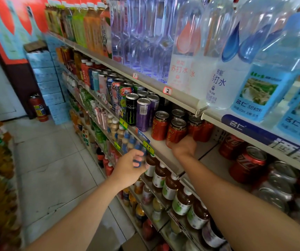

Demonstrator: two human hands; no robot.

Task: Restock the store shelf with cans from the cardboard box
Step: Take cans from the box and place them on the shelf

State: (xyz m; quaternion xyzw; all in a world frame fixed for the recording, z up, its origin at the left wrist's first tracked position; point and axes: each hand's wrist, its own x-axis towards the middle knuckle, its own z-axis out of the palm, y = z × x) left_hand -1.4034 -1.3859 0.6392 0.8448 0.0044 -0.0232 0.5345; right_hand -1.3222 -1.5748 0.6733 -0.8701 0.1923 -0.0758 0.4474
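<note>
My right hand (184, 147) reaches onto the middle shelf (165, 153) and grips a red can (176, 132) near its base. The can stands among other red cans (161, 125) of the same kind. My left hand (129, 169) hovers at the shelf's front edge, fingers curled near a price tag (148, 147) and blue-capped bottles; whether it holds anything is unclear. A corner of a cardboard box (132, 245) shows at the bottom edge of the view.
Tall energy-drink cans (142, 115) stand left of the red cans. Red cola cans (247, 165) and silver cans (281, 187) lie to the right. Water bottles (221, 57) fill the shelf above, tea bottles (171, 187) the one below. A fire extinguisher (39, 108) stands on the tiled floor.
</note>
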